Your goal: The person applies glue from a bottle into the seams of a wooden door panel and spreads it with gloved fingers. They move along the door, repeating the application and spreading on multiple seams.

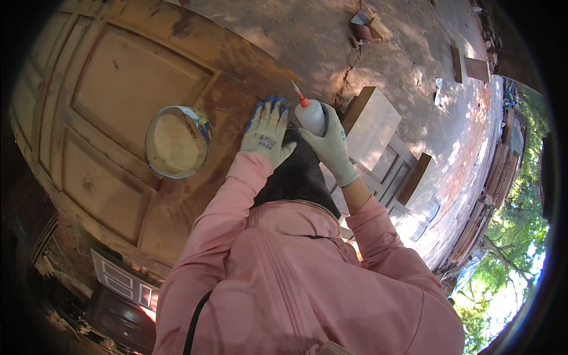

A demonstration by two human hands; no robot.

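My left hand point(266, 131), in a white glove with blue fingertips, lies with its fingers stretched out on the near edge of a brown panelled wooden door point(139, 74). Wrapped in my gloved right hand point(334, 147) is a white squeeze bottle point(310, 117). Its red cap point(302, 100) and pale pointed nozzle tilt up and to the left, close to the door's edge. To the left of my hands an open round tin point(205, 125) stands on the door, with beige paste point(176, 142) inside.
Right of my hands stand grey cabinet-like panels point(387, 163) with brown edges. Farther off, wood offcuts and scraps point(368, 29) lie on the concrete floor point(408, 68). Boards point(500, 171) are stacked along the right side. A dark panel with a white-framed piece point(118, 278) sits at lower left.
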